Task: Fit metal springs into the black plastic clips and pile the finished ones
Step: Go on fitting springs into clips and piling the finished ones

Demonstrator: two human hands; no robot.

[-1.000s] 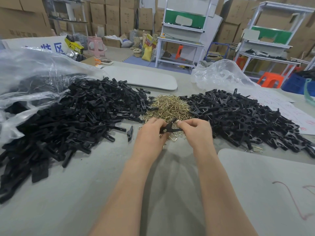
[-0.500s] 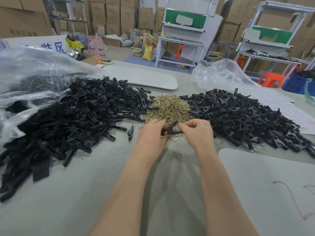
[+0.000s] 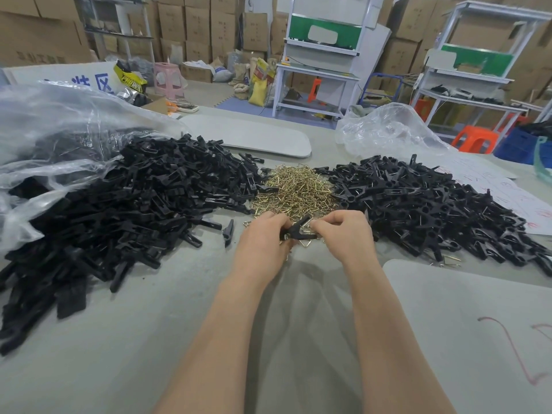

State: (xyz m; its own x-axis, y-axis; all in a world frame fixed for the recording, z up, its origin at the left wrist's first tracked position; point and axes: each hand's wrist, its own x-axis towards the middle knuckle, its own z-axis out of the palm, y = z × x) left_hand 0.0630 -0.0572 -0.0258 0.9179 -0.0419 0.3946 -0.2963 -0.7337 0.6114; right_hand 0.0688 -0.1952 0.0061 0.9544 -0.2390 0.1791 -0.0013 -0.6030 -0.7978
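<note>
Head view. At mid table (image 3: 143,339), left hand (image 3: 263,243) and right hand (image 3: 348,234) close together, fingers curled, both pinching one black clip (image 3: 298,230) at near edge of brass-coloured spring heap (image 3: 294,191). Spring seated in it or not: cannot tell. Large heap of black clips (image 3: 125,204) to left, far side under clear plastic bag (image 3: 53,135). Second heap (image 3: 433,204) to right, wire glinting in several. One loose clip (image 3: 228,230) just left of left hand.

We face stacked cardboard boxes (image 3: 191,25), two white workbenches (image 3: 316,74) with green panels, and an orange stool (image 3: 475,141).
</note>
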